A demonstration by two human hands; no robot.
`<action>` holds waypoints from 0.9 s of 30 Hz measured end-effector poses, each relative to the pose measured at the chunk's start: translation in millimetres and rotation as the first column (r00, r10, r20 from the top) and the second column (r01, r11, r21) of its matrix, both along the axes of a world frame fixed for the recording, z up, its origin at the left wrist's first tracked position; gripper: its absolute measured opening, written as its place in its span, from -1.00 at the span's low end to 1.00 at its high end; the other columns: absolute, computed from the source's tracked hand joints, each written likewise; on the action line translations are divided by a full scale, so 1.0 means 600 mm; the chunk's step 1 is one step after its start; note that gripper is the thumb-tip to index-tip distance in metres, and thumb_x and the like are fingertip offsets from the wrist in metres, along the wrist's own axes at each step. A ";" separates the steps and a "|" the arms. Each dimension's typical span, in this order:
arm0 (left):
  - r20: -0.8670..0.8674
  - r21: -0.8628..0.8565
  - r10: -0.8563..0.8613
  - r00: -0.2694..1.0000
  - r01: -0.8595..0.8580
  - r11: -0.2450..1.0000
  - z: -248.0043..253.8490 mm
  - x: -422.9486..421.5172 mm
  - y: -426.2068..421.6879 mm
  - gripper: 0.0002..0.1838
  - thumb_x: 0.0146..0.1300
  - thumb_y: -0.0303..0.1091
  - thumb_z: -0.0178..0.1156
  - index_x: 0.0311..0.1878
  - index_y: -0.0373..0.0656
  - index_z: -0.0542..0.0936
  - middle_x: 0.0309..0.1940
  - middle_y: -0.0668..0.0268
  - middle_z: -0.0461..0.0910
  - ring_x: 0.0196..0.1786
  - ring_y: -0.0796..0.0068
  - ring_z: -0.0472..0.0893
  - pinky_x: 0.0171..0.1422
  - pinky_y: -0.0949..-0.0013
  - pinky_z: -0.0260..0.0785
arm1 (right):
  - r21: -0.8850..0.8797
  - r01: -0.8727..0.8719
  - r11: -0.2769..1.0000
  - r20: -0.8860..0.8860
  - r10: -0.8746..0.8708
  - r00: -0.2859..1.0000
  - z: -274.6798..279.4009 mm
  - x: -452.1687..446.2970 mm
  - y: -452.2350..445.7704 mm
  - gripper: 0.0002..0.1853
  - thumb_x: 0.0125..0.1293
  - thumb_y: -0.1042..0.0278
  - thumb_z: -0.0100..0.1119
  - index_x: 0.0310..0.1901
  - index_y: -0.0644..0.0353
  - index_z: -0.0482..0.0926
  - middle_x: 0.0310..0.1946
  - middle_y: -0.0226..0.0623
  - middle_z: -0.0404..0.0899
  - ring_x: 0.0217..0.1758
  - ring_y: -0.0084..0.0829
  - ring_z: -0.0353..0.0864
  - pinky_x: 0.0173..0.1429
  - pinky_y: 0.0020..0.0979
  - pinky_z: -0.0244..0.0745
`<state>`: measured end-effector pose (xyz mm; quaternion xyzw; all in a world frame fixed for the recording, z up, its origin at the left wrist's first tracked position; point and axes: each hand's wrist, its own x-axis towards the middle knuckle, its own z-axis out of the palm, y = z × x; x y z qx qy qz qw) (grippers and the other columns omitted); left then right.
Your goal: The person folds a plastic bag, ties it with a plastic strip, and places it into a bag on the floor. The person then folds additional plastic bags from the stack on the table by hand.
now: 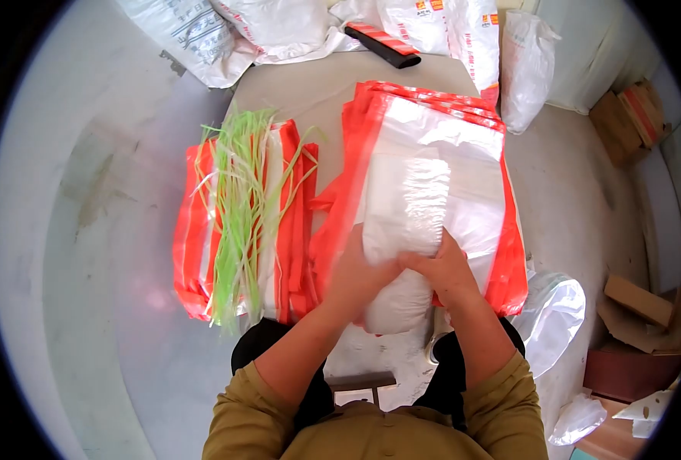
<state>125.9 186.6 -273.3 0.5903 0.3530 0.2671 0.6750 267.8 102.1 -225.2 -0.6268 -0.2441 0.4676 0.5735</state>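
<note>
Two grasping at once: left hand [362, 272], right hand [448, 270], fingers round white bundle [408, 207], likely keeping it compact; green strips [239, 211] left of fingers, seemingly handy.

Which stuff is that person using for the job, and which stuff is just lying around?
Seems part of the job:
White crinkled plastic bundle, held by the left hand and right hand
Stack of flat red-and-white plastic bags
Thin green plastic strips, probably

Probably just lying around:
Brown cardboard boxes
White printed plastic sacks
</note>
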 end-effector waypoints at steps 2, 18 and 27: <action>0.001 0.015 -0.044 0.999 0.044 0.999 0.016 -0.005 0.003 -0.29 0.27 -0.47 0.39 0.45 -0.25 0.31 0.21 0.18 0.56 0.23 0.40 0.57 0.32 0.26 0.47 | -0.003 0.013 1.000 -0.074 -0.013 0.997 -0.012 0.007 0.003 -0.32 0.21 0.51 0.42 0.38 0.29 0.42 0.16 -0.21 0.65 0.19 -0.34 0.65 0.32 -0.27 0.54; -0.176 -0.023 0.429 0.886 -0.439 0.898 -0.050 -0.147 0.158 -0.32 0.38 -0.15 0.33 0.46 -0.31 0.41 0.43 0.12 0.30 0.06 0.49 0.50 0.11 0.41 0.38 | 0.221 0.151 0.964 -0.347 -0.067 0.936 -0.048 0.048 0.004 -0.34 0.27 0.60 0.30 0.43 0.23 0.39 0.24 -0.26 0.61 0.27 -0.31 0.62 0.39 -0.22 0.51; 0.035 -0.097 0.585 0.810 -0.580 0.809 -0.022 -0.139 0.142 -0.55 0.43 -0.38 0.28 0.33 -0.33 0.56 0.07 0.26 0.65 0.05 0.57 0.59 0.17 0.46 0.43 | 0.208 0.147 0.967 -0.357 -0.065 0.932 -0.037 0.044 0.004 -0.33 0.25 0.61 0.30 0.42 0.22 0.40 0.23 -0.26 0.61 0.27 -0.31 0.62 0.40 -0.23 0.50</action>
